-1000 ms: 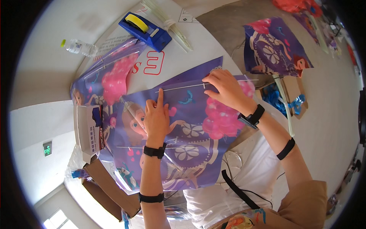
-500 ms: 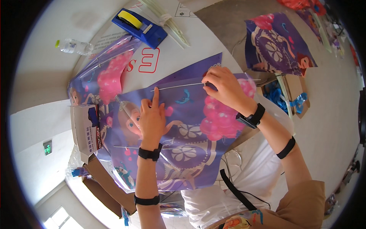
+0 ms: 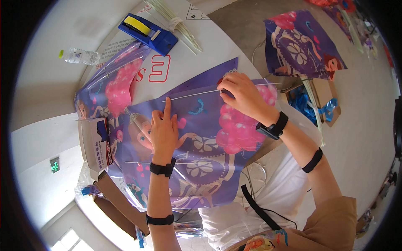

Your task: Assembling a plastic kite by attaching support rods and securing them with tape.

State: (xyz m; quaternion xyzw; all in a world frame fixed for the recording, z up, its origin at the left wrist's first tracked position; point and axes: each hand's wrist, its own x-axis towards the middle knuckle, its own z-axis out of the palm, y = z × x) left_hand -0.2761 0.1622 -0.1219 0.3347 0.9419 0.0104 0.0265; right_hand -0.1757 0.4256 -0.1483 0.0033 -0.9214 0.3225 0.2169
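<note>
A purple plastic sheet (image 3: pixel 197 146), printed with a cartoon figure and pink balloons, lies spread in front of me. A thin white rod (image 3: pixel 192 94) crosses it near its far edge. My left hand (image 3: pixel 164 131) rests on the sheet, its index finger stretched out with the tip at the rod's left end. Further right, my right hand (image 3: pixel 240 94) has thumb and fingers pinched together at the rod. Something dark shows under its fingers; I cannot make out what. A second thin rod (image 3: pixel 188 163) lies across the sheet nearer me, partly behind my left wrist.
A blue tape dispenser (image 3: pixel 147 34) with yellow tape and a bundle of pale rods (image 3: pixel 178 25) lie on the white board (image 3: pixel 184 62). Clear bottle (image 3: pixel 79 56) at far left, carton (image 3: pixel 94 144) at left. Another printed sheet (image 3: pixel 301 48) and blue ribbon (image 3: pixel 303 106) are at right.
The whole view has shifted slightly, with the board and dispenser a little further left. Both hands keep nearly the same places on the rod.
</note>
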